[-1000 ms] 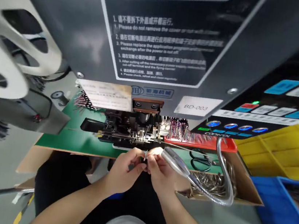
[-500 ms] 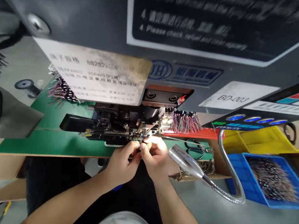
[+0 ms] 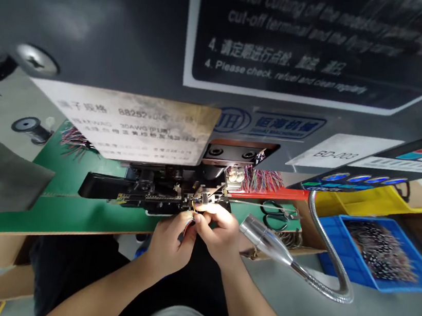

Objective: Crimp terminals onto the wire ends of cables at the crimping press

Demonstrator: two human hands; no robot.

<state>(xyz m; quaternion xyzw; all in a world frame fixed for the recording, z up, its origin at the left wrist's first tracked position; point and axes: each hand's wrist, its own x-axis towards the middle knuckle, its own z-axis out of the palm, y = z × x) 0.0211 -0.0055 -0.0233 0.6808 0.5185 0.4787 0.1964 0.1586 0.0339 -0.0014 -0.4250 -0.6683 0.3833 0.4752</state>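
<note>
Here, left hand: clenched, pinching the wire bundle.
Right hand: curled closed on the same bundle, touching the left hand.
Wire bundle: thin insulated strands, orange and blue among them, held just in front of the crimping machine.
Change: blue plastic bin shows whole, cut off by the frame edge a second earlier.
Nearby: gooseneck lamp, polished metal head, ribbed flexible neck; steel scissors on the green board.
</note>
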